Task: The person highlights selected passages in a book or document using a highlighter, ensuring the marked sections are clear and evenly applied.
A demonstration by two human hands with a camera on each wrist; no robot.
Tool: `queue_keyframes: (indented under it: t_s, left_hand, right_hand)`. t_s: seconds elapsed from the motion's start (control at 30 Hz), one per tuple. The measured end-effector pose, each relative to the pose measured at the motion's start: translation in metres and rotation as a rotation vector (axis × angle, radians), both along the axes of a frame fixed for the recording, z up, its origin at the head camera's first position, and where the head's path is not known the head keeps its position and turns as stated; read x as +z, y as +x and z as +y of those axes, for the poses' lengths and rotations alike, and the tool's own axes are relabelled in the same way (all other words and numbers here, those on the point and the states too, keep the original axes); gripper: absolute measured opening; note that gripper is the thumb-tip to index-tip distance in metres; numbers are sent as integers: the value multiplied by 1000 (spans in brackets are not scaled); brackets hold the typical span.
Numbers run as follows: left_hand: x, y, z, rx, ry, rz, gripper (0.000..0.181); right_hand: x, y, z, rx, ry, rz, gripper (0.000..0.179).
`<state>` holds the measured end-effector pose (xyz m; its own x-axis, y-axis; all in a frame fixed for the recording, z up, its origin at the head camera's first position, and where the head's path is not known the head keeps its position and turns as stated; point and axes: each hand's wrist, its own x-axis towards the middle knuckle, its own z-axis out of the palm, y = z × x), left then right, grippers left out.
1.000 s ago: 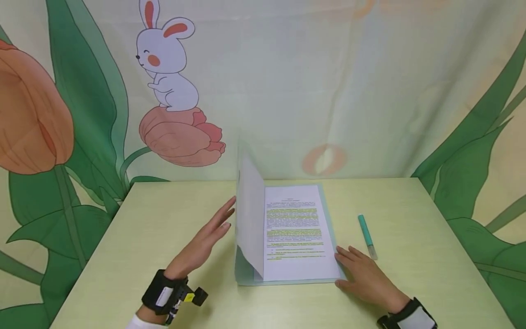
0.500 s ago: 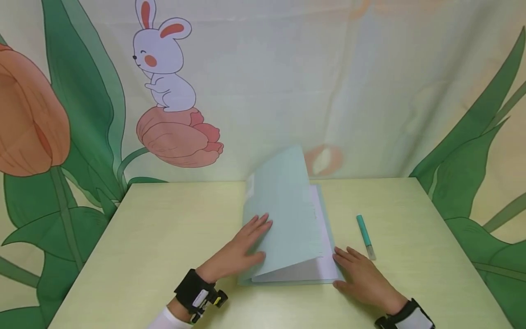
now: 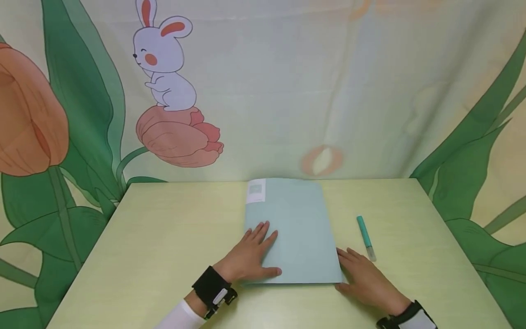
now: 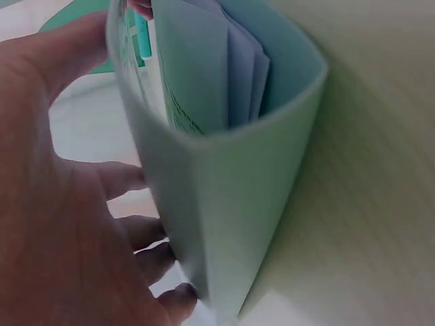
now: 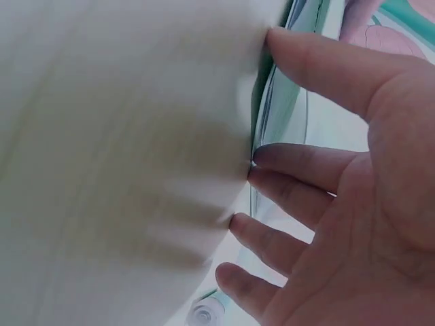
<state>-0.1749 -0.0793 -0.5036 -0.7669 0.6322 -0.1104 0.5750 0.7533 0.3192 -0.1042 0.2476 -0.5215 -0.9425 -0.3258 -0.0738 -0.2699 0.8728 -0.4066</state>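
A pale blue-green folder point(image 3: 293, 228) lies closed on the table, with a white label point(image 3: 255, 191) at its upper left corner. My left hand point(image 3: 252, 256) rests on the lower left of its cover, fingers spread and straight. In the left wrist view the folder's spine point(image 4: 234, 210) faces the camera, and white sheets point(image 4: 238, 68) show inside. At the lower right edge, my right hand point(image 3: 365, 278) touches the folder's side with extended fingers. The right wrist view shows those fingertips point(image 5: 265, 157) along the folder's edge point(image 5: 272, 102).
A teal capped pen point(image 3: 365, 235) lies on the table just right of the folder, beyond the right hand. Behind the table point(image 3: 176, 228) hangs a curtain point(image 3: 263, 91) printed with a rabbit and tulips. Black straps with small cameras circle both wrists.
The folder's cover has swung from upright at the left down over the printed, highlighted page. My left hand moved right with it onto the cover. The right hand stayed at the right edge.
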Motion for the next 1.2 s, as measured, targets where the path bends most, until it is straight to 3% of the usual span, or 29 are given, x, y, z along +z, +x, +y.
queue_keyframes:
  t_s: [0.27,0.57,0.8,1.2]
  left_hand:
    - [-4,-7,14,-6,-98,10,96]
    - [-9,-2,29,16,-165,49,96]
    - [-7,-1,36,27,-172,58,97]
    - [-1,-5,30,20,-70,33,97]
  right_hand:
    - [3,0,6,-63,-10,-76,78]
    - [4,3,10,-91,17,-110,81]
    - [10,2,9,-70,25,-59,82]
    - [27,1,-2,-59,-78,110,69]
